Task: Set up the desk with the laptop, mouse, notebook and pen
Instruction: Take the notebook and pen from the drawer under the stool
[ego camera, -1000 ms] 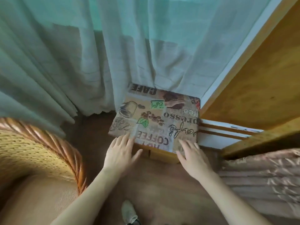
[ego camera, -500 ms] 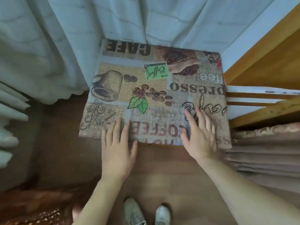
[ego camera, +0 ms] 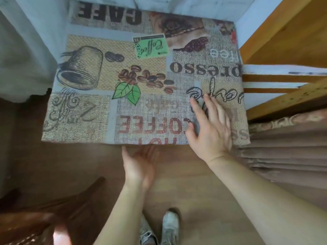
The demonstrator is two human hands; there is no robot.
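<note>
The desk [ego camera: 145,110] was covered by a coffee-print cloth [ego camera: 99,55]. The right hand [ego camera: 210,131] lay flat, fingers straight, on the cloth's near right corner, probably to pin it. The left hand [ego camera: 139,165] was held palm-up, fingers relaxed, just under the cloth's near edge, gripping nothing. Laptop, mouse, notebook and pen were not in view.

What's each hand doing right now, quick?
Left hand: open, palm up at the desk's near edge, holding nothing.
Right hand: open, flat on the desk.

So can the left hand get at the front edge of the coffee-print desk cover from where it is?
Probably yes: the left hand sits palm-up just below the cover's front edge, nothing between them.
</note>
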